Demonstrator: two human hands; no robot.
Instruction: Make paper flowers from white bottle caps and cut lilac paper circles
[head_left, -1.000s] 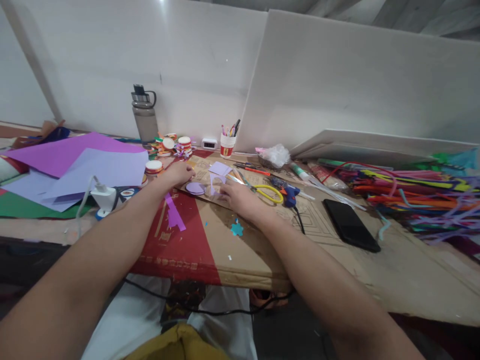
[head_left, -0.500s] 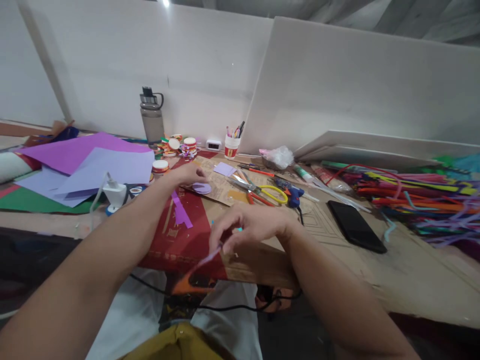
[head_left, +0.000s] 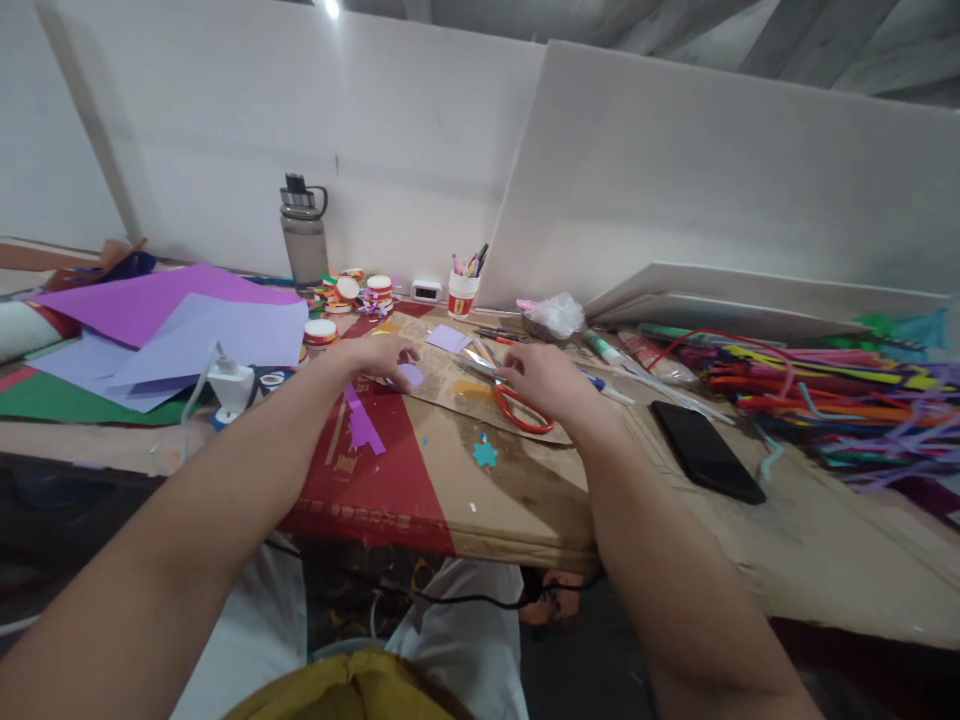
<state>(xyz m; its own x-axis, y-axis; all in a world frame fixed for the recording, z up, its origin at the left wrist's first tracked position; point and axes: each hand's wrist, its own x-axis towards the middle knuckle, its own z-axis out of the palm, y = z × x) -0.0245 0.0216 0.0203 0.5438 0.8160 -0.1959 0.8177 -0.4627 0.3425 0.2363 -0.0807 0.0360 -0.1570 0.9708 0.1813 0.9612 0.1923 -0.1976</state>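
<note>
My left hand (head_left: pixel 381 358) is at the middle of the table, its fingers curled at a lavender paper circle (head_left: pixel 409 377). The thumb side overlaps the circle, and the fingertips are partly hidden. Further right, my right hand (head_left: pixel 538 378) is closed over a pair of scissors; their metal blades (head_left: pixel 480 362) stick out to the left, and the hand covers their handles. Just below it lie red-orange handles (head_left: pixel 525 412). A teal paper snowflake shape (head_left: pixel 484 452) lies nearer the table edge, and a purple paper strip (head_left: pixel 363 425) is below my left hand.
Purple and lavender sheets (head_left: pixel 217 335) lie at left beside a white plug (head_left: pixel 231 385). A bottle (head_left: pixel 304 235), small round tubs (head_left: pixel 321 333) and a pen cup (head_left: pixel 463 295) stand along the back. At right are a black phone (head_left: pixel 705 450) and many-coloured pipe cleaners (head_left: pixel 810 380).
My right hand has let go of a thin blurred scrap near the table edge and moved up and right onto the scissors. The teal shape is uncovered. My left hand has shifted slightly over the circle.
</note>
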